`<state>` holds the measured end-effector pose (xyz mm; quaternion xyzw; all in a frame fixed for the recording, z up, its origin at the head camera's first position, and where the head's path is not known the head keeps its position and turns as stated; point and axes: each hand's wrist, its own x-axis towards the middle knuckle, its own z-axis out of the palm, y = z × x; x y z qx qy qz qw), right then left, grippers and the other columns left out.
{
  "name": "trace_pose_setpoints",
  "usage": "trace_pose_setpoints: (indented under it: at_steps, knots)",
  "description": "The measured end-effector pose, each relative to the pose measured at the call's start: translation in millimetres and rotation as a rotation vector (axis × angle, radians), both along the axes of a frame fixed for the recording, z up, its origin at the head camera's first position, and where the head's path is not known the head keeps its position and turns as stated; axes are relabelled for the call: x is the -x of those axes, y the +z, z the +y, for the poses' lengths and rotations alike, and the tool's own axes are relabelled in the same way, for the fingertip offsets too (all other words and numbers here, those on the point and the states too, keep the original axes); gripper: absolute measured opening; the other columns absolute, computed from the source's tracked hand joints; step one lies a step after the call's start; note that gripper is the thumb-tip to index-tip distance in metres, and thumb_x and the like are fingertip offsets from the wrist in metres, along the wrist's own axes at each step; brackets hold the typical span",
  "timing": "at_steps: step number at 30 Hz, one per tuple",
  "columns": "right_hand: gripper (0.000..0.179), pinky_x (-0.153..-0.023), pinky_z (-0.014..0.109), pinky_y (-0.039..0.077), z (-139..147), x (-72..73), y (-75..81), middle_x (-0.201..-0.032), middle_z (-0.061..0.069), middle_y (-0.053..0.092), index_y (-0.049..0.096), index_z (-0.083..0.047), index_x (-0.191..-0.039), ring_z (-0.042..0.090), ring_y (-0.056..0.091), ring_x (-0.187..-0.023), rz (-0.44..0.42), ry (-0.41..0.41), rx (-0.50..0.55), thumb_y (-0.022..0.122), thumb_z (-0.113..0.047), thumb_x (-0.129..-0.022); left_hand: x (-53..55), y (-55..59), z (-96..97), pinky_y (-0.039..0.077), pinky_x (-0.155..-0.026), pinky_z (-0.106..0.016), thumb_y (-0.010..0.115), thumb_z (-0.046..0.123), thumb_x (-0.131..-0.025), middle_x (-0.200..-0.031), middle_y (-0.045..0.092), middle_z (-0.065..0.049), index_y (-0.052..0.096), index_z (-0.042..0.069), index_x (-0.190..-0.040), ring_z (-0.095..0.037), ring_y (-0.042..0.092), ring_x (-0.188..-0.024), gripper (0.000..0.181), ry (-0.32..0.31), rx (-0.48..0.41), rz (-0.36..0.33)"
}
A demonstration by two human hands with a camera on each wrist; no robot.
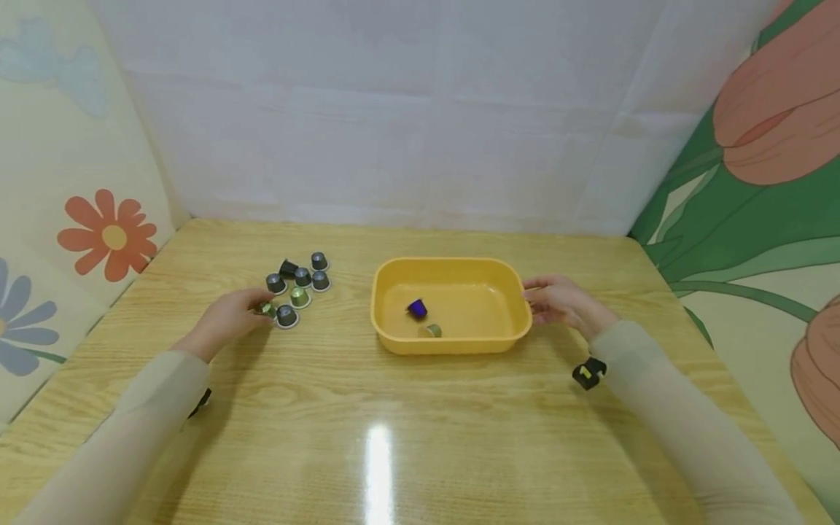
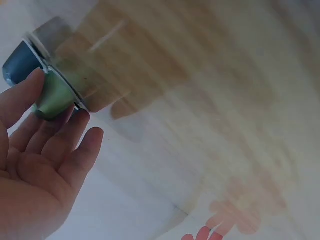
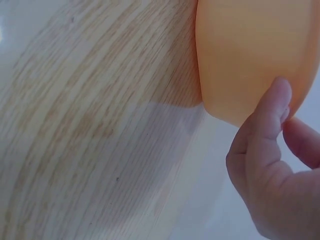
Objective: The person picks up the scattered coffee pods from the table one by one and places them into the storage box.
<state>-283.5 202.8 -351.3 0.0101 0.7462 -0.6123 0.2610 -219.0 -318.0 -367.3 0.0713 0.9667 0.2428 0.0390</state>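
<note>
At the left of the table, my left hand pinches a green coffee capsule between thumb and fingers. In the left wrist view a dark capsule stands right beside it. Another green capsule and several grey and black capsules are grouped just beyond the fingertips. My right hand holds the right end of a yellow plastic bin, its fingers against the outer wall and the thumb near the rim. In the bin lie a purple capsule and a pale green capsule.
The bin stands on a wood-grain table, to the right of the capsule group. A white sheet closes off the back. Panels with painted flowers flank the table on both sides.
</note>
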Motion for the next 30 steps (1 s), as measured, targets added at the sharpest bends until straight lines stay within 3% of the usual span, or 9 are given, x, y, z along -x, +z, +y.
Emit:
trace_pose_setpoints:
  at_steps: [5, 18, 23, 30]
  knots:
    - [0.046, -0.063, 0.026, 0.056, -1, 0.2, -0.3, -0.081, 0.000, 0.065, 0.030, 0.014, -0.140, 0.011, 0.064, -0.071, -0.005, -0.003, 0.008, 0.045, -0.001, -0.100, 1.2, -2.3, -4.0, 0.034, -0.099, -0.065, 0.069, 0.009, -0.087, -0.126, 0.053, -0.036, 0.056, -0.011, -0.126, -0.055, 0.046, -0.117, 0.046, -0.016, 0.049, 0.005]
    - [0.045, -0.061, 0.023, 0.056, -2, 0.1, -0.9, -0.080, 0.000, 0.064, 0.030, 0.015, -0.140, 0.010, 0.063, -0.068, -0.007, 0.002, 0.028, 0.044, 0.000, -0.100, 1.0, 0.5, -9.0, 0.033, -0.099, -0.066, 0.070, 0.016, -0.089, -0.126, 0.052, -0.036, 0.056, -0.011, -0.126, -0.055, 0.045, -0.118, 0.048, 0.022, 0.025, -0.044]
    - [0.043, -0.061, 0.024, 0.056, -1, -0.2, -1.6, -0.080, -0.001, 0.063, 0.032, 0.015, -0.138, 0.010, 0.063, -0.069, -0.007, -0.001, 0.028, 0.044, 0.000, -0.099, -3.3, 5.3, -10.5, 0.034, -0.098, -0.065, 0.070, 0.018, -0.089, -0.123, 0.055, -0.035, 0.055, -0.012, -0.126, -0.053, 0.048, -0.116, 0.050, 0.017, 0.002, -0.056]
    - [0.045, -0.062, 0.024, 0.056, -2, -0.3, 1.3, -0.081, 0.001, 0.065, 0.030, 0.015, -0.139, 0.011, 0.064, -0.070, -0.008, -0.005, 0.024, 0.045, 0.000, -0.100, -11.6, 20.5, -10.1, 0.039, -0.094, -0.065, 0.070, 0.023, -0.091, -0.122, 0.056, -0.035, 0.052, -0.013, -0.129, -0.053, 0.050, -0.114, 0.056, 0.001, -0.008, -0.051]
